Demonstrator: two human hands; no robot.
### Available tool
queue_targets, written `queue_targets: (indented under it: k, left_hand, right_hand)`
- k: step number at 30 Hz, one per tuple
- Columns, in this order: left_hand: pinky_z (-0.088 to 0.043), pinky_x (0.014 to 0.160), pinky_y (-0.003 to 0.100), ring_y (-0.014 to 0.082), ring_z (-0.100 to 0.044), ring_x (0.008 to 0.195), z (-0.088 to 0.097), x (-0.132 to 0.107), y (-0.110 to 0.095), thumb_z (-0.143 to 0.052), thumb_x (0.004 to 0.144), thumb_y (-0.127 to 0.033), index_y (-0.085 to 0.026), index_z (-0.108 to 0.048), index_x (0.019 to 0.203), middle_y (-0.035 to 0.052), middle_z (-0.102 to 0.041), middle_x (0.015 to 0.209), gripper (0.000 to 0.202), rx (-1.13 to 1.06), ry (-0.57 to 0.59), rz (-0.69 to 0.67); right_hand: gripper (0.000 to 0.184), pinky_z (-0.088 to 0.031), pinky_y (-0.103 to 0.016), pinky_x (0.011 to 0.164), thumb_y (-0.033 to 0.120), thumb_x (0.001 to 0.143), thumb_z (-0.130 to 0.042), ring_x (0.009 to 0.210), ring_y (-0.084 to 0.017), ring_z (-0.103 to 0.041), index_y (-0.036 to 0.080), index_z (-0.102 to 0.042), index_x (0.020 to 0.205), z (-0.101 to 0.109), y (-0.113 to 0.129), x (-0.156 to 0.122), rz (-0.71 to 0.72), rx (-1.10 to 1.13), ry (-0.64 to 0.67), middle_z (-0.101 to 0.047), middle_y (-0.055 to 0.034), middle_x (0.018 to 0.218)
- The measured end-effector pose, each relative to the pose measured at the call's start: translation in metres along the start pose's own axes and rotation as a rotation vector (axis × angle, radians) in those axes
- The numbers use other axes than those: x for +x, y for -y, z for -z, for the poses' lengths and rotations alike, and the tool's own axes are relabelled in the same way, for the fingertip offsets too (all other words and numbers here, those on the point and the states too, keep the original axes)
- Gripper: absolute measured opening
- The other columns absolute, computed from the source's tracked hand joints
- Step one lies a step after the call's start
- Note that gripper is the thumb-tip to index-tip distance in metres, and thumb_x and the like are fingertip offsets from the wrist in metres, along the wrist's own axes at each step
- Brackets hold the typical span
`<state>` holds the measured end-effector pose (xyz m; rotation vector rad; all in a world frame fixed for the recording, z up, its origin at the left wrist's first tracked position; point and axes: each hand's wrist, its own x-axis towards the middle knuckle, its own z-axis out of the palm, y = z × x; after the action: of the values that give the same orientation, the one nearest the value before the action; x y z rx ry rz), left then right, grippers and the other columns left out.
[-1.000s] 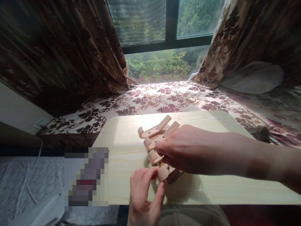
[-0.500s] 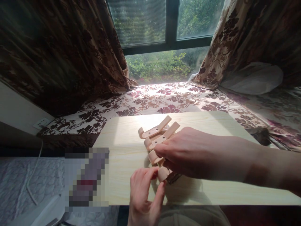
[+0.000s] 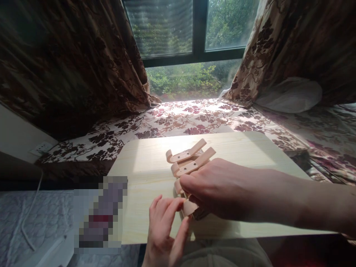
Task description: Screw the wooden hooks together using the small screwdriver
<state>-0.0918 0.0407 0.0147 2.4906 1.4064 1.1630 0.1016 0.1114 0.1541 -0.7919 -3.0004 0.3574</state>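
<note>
A row of pale wooden hooks lies on the board, each with a curled end at left. The farthest hook (image 3: 182, 157) and the second hook (image 3: 191, 166) show small dark screw heads and straight arms angled up to the right. My left hand (image 3: 164, 222) pinches the curled end of the nearest wooden hook (image 3: 189, 207) between thumb and fingers. Closed above the nearer hooks, my right hand (image 3: 214, 187) hides most of the third hook (image 3: 178, 187). Whatever is inside its fingers cannot be seen.
The hooks rest on a light wood tabletop (image 3: 150, 185). A pixelated patch (image 3: 102, 211) covers something at its left edge. Beyond is a flower-patterned window seat (image 3: 189, 116), with curtains (image 3: 111, 66) and a white plastic bag (image 3: 290, 94) at right.
Both hands have shifted slightly left and my right hand sits lower, covering more of the nearer hooks. My left hand keeps its pinch. The camera view has moved a little.
</note>
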Motion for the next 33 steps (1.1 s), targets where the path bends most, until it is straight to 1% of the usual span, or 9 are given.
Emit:
queue_targets:
  k: [4,9,15,19,23,26,28,31,33]
  left_hand:
    - [-0.036,0.105,0.042,0.0212,-0.061,0.099,0.01,0.0,0.004,-0.054,0.084,-0.011,-0.021,-0.051,0.115,0.005,-0.066,0.099,0.032,-0.026,0.063,-0.054]
    - [-0.039,0.102,0.04,0.0189,-0.063,0.089,0.018,0.005,0.007,-0.055,0.083,-0.01,-0.021,-0.053,0.113,0.0027,-0.065,0.091,0.032,-0.071,0.106,-0.117]
    - [-0.037,0.103,0.038,0.0192,-0.062,0.095,0.016,0.001,-0.005,-0.054,0.085,-0.011,-0.023,-0.053,0.112,0.0026,-0.066,0.097,0.03,0.008,0.085,-0.035]
    - [-0.033,0.103,0.04,0.0186,-0.063,0.091,0.008,-0.007,-0.024,-0.055,0.086,-0.012,-0.022,-0.053,0.116,0.0023,-0.066,0.097,0.032,0.188,0.03,0.025]
    - [-0.035,0.1,0.042,0.0182,-0.064,0.086,0.0,-0.009,-0.039,-0.053,0.087,-0.013,-0.023,-0.053,0.113,0.0011,-0.067,0.091,0.028,0.308,-0.021,0.118]
    - [-0.033,0.103,0.044,0.0183,-0.065,0.088,0.0,-0.008,-0.044,-0.052,0.087,-0.013,-0.024,-0.054,0.113,0.0015,-0.068,0.094,0.028,0.348,0.007,0.132]
    - [-0.031,0.104,0.045,0.0183,-0.065,0.088,0.003,-0.01,-0.047,-0.052,0.087,-0.012,-0.024,-0.055,0.112,0.0015,-0.069,0.094,0.028,0.361,-0.009,0.134]
    - [-0.032,0.105,0.045,0.0177,-0.065,0.085,0.008,-0.015,-0.051,-0.052,0.087,-0.011,-0.023,-0.056,0.11,0.0013,-0.069,0.091,0.026,0.359,-0.05,0.139]
    - [-0.032,0.104,0.045,0.0172,-0.065,0.083,0.012,-0.018,-0.054,-0.052,0.087,-0.011,-0.022,-0.056,0.109,0.0008,-0.069,0.088,0.025,0.353,-0.064,0.141]
  right_hand:
    - [0.008,-0.024,-0.026,0.05,0.011,0.082,-0.056,0.058,-0.013,-0.048,0.018,-0.05,0.082,-0.008,0.009,-0.003,-0.035,-0.022,-0.004,-0.062,-0.0028,0.076]
    - [0.01,-0.018,-0.028,0.046,0.016,0.081,-0.058,0.053,-0.013,-0.048,0.018,-0.049,0.082,-0.019,0.015,-0.006,-0.106,-0.048,-0.057,-0.059,-0.0013,0.07]
    - [0.004,-0.015,-0.028,0.044,0.017,0.083,-0.055,0.049,-0.013,-0.047,0.017,-0.051,0.083,-0.016,0.009,-0.011,-0.136,-0.088,-0.095,-0.06,-0.0022,0.065]
    - [0.006,-0.014,-0.027,0.045,0.016,0.085,-0.052,0.047,-0.012,-0.042,0.019,-0.05,0.079,-0.009,0.0,-0.02,-0.001,-0.112,-0.111,-0.059,-0.0013,0.066]
    - [0.007,-0.018,-0.027,0.047,0.013,0.084,-0.051,0.052,-0.012,-0.043,0.019,-0.05,0.08,-0.004,-0.007,-0.024,0.148,-0.098,-0.039,-0.059,-0.0019,0.071]
    - [0.004,-0.02,-0.028,0.048,0.018,0.085,-0.054,0.054,-0.012,-0.046,0.016,-0.052,0.083,-0.002,-0.008,-0.023,0.18,-0.114,0.01,-0.057,-0.0035,0.071]
    - [0.008,-0.021,-0.029,0.048,0.023,0.087,-0.055,0.054,-0.013,-0.048,0.016,-0.053,0.084,-0.002,-0.006,-0.022,0.206,-0.114,0.022,-0.058,-0.0043,0.071]
    - [0.012,-0.02,-0.029,0.049,0.028,0.087,-0.056,0.053,-0.013,-0.047,0.016,-0.053,0.083,-0.007,0.0,-0.021,0.239,-0.101,-0.004,-0.059,-0.0041,0.07]
    - [0.008,-0.02,-0.028,0.049,0.024,0.086,-0.055,0.051,-0.013,-0.045,0.017,-0.053,0.083,-0.011,0.004,-0.02,0.239,-0.097,-0.023,-0.058,-0.0032,0.068]
